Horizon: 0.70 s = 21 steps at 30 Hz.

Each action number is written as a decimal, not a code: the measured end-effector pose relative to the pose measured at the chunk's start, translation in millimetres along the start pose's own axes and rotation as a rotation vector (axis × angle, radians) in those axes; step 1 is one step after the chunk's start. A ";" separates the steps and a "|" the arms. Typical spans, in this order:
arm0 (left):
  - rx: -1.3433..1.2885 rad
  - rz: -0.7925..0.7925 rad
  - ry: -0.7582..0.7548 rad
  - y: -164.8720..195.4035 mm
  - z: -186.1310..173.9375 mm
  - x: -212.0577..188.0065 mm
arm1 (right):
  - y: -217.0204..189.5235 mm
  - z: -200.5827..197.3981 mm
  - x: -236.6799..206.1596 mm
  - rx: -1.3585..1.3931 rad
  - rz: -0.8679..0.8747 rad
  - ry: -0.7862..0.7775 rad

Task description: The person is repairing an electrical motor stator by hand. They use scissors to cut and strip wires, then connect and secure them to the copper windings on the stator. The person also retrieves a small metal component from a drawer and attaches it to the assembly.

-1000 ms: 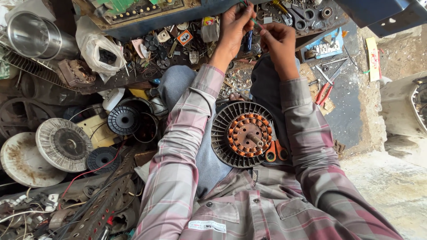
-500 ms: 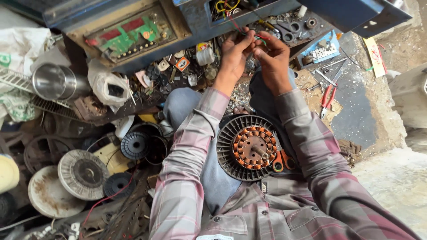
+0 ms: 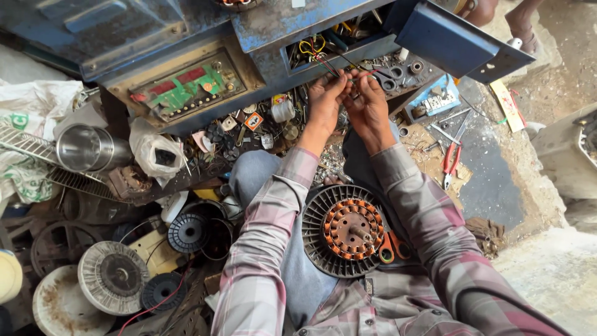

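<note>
Thin red and dark wires [image 3: 348, 70], top centre, seem pinched between both grips: left hand [image 3: 324, 99], right hand [image 3: 368, 102]. Since earlier, both hands sit lower in frame.

We see a dusty concrete floor [image 3: 497, 180] strewn with red-handled pliers [image 3: 449, 163], small metal parts [image 3: 261, 134], wire spools [image 3: 188, 232] and a steel pot [image 3: 87, 148].

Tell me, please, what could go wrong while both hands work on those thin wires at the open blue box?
The left hand and right hand pinch thin wires that run into the blue box; a tug might pull them loose. The fan motor rests unsecured in the lap and could slide off. The loose small parts below the hands might swallow anything dropped.
</note>
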<state>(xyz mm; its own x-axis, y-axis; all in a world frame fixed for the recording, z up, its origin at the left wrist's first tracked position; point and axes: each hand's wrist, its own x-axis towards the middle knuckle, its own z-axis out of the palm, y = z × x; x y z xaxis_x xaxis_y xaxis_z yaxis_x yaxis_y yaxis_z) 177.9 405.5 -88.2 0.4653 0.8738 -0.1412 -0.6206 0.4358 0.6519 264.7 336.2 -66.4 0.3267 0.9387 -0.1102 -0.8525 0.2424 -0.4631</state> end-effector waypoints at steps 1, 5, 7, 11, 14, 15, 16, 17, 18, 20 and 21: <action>-0.001 0.001 -0.021 0.4 -1.4 2.7 | -0.1 -1.1 1.7 0.039 -0.010 -0.009; 0.006 0.025 -0.077 -3.0 -5.7 16.5 | 0.6 -12.1 7.3 0.148 0.006 -0.022; 0.010 0.007 -0.072 -1.1 -4.2 22.1 | 1.0 -17.9 8.9 0.168 0.029 -0.031; 0.182 -0.136 -0.032 13.5 -5.2 24.6 | -4.7 -28.9 10.5 0.095 0.034 -0.048; 1.239 0.075 -0.003 38.3 -6.0 9.9 | -10.8 -38.1 9.2 -0.033 0.026 -0.074; 1.716 0.221 0.006 45.0 -5.6 4.6 | -13.2 -40.7 9.9 -0.082 0.018 -0.091; 1.675 0.464 -0.145 50.5 -4.2 2.4 | -14.7 -43.0 10.8 -0.081 0.016 -0.091; 1.615 0.698 -0.299 54.2 -3.2 0.9 | -15.1 -45.5 9.7 -0.080 0.017 -0.088; 1.538 0.924 -0.458 57.8 -3.2 0.9 | -14.9 -47.5 9.7 -0.074 0.016 -0.082; 1.685 0.876 -0.570 66.5 -1.1 21.6 | -15.6 -51.9 9.6 -0.078 0.024 -0.072; 1.759 0.856 -0.621 70.2 -2.3 30.6 | -16.4 -53.9 11.4 -0.082 0.030 -0.074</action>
<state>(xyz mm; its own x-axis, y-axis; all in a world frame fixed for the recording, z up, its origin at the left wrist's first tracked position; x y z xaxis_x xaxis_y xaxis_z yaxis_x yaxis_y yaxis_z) 147.1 463.4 -48.5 0.7900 0.3596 0.4966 0.2187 -0.9219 0.3197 304.4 329.7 -107.5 0.2682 0.9614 -0.0612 -0.8242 0.1960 -0.5313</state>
